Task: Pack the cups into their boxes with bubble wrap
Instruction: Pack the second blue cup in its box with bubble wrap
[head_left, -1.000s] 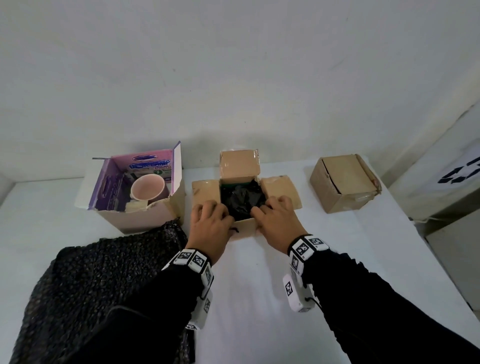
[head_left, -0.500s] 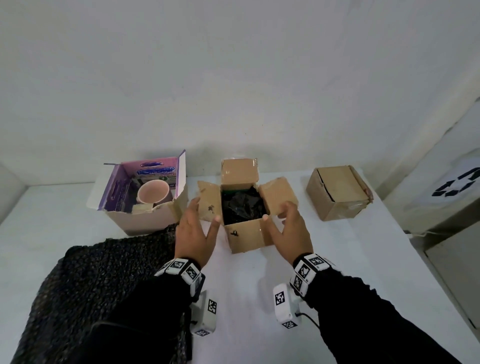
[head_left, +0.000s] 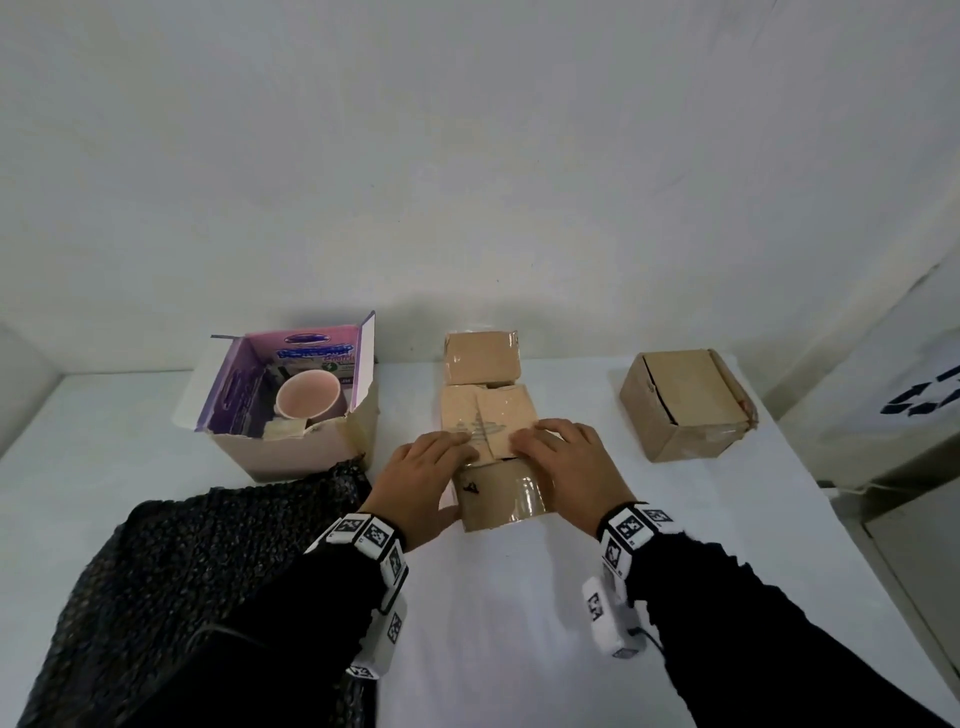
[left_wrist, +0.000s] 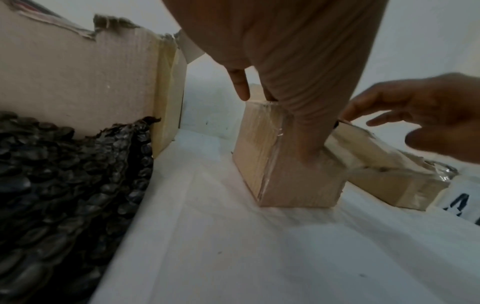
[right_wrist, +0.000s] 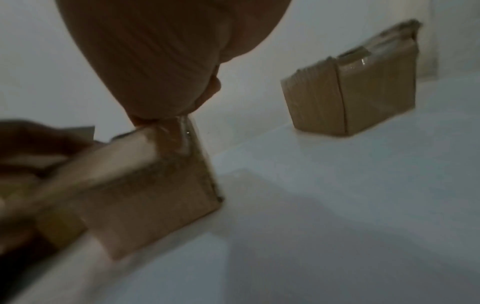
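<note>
A small brown box (head_left: 501, 493) stands mid-table. Its two side flaps (head_left: 488, 421) are folded in over the top, the back flap (head_left: 483, 356) still leans away, and the contents are hidden. My left hand (head_left: 426, 467) presses flat fingers on the left flap, its thumb (left_wrist: 306, 123) lying down the box (left_wrist: 285, 174) corner. My right hand (head_left: 561, 457) presses the right flap the same way. A pink cup (head_left: 307, 397) sits bare in the open purple box (head_left: 291, 452) to the left. Black bubble wrap (head_left: 182, 571) lies at the front left.
A closed, taped brown box (head_left: 685, 405) sits at the back right, also in the right wrist view (right_wrist: 350, 98). A white bin with a recycling mark (head_left: 924, 400) stands past the table's right edge. A wall runs right behind the boxes.
My hands left the front rim, took the two side flaps and folded them in. The black wrap inside the box, visible before, is now covered.
</note>
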